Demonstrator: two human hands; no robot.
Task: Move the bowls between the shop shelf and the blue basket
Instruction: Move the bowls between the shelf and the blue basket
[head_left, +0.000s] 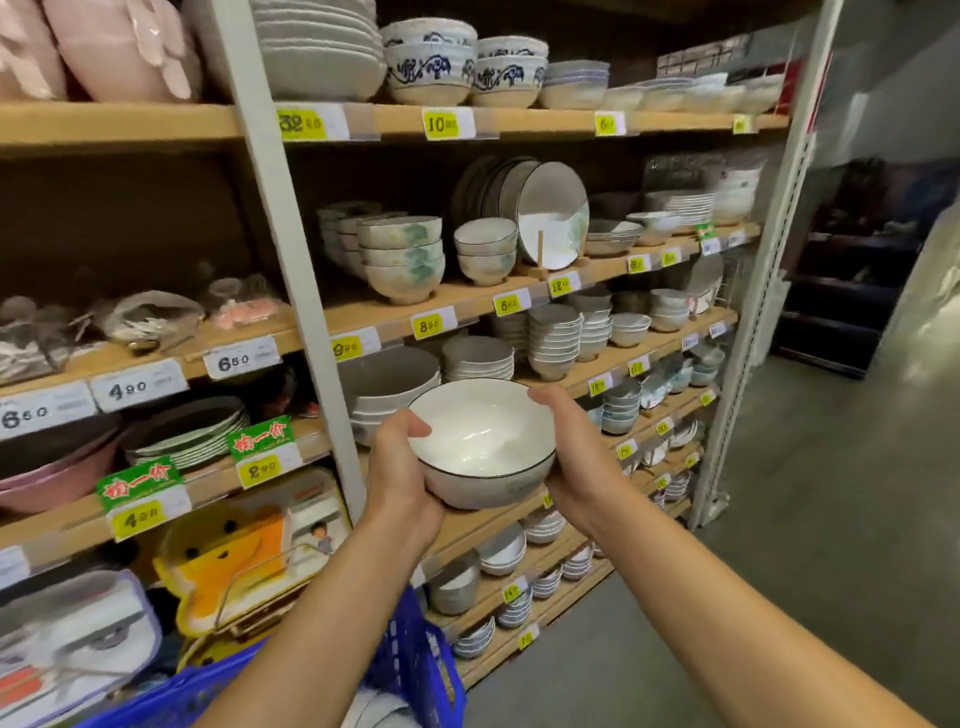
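Bowl (483, 441), glossy white, round, dark-rimmed, gripped by left hand (400, 467) and right hand (576, 452), fingers (410, 427) curled.

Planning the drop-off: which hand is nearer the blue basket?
Left. The left hand grips the white bowl's left side, above the blue basket's corner; the right hand grips the opposite side, farther right.
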